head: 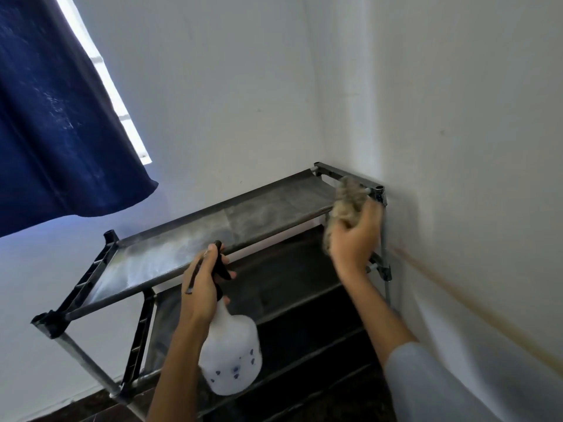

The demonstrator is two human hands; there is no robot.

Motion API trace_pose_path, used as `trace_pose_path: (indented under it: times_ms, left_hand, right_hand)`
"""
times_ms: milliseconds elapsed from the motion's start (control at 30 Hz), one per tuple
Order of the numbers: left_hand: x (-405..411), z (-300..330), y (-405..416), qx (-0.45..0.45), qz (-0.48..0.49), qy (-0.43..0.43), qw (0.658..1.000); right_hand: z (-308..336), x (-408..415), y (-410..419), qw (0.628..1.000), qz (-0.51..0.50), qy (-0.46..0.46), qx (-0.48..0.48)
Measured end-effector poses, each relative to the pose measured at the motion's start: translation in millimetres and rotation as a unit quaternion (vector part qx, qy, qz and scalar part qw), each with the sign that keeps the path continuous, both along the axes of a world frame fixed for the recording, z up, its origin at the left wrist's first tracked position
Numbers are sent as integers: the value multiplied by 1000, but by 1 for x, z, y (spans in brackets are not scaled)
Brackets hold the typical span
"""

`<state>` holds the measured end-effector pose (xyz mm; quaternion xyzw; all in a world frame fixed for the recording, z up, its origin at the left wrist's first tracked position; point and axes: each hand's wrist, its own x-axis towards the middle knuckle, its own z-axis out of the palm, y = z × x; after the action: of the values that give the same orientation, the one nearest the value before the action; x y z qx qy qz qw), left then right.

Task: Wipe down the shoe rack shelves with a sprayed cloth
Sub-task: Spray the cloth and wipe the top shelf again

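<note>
Motion blur smears the cloth (345, 205) and right hand (355, 236) at the shoe rack (189, 239)'s right end; the rack's lower shelves run off the bottom edge.

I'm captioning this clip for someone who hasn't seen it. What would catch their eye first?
The two hands over the dark shoe rack in the room's corner: the left hand grips a white spray bottle at the front rail, and the right hand presses a fluffy cloth at the top shelf's right end. A dark blue curtain hangs upper left.

No legible text; spray bottle (230, 351) marks perhaps mere decoration
</note>
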<state>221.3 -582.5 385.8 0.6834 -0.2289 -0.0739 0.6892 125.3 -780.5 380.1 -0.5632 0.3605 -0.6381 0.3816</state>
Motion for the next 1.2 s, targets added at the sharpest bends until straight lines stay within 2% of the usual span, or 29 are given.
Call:
trace_pose_path:
  times_ms: [67, 100, 267, 400, 467, 600, 667, 733, 867, 1100, 1200]
  left_hand:
    - [4, -1, 1, 11, -1, -24, 1000]
    - [6, 0, 1, 13, 0, -26, 1000]
    - [9, -4, -1, -38, -13, 28, 999]
    - [10, -4, -1, -43, -4, 36, 998]
    - [10, -2, 1, -27, 1, 21, 999]
    - [12, 1, 4, -11, 3, 1, 1000]
    - [11, 0, 2, -23, 1, 13, 1000]
    - [10, -1, 0, -40, -4, 28, 999]
    - [8, 1, -1, -52, -6, 54, 997]
    - [9, 3, 8, -26, -1, 38, 999]
    - [6, 6, 7, -18, -9, 32, 999]
  right_hand:
    - [9, -11, -29, 997, -74, -1, 7]
    - [12, -12, -36, 997, -80, 18, 2]
    - [9, 18, 18, 974, 38, 217, -58]
    - [-1, 35, 76, 940, 202, 235, -139]
    - [1, 31, 72, 927, 221, 253, -170]
    - [18, 9, 14, 935, 99, 314, -133]
    - [27, -8, -21, 933, 21, 344, -100]
    - [35, -19, -43, 927, -11, 368, -68]
    - [43, -11, -27, 926, 18, 371, -73]
    - [25, 4, 14, 914, 182, 328, -156]
    - [22, -13, -17, 934, 152, 296, -129]
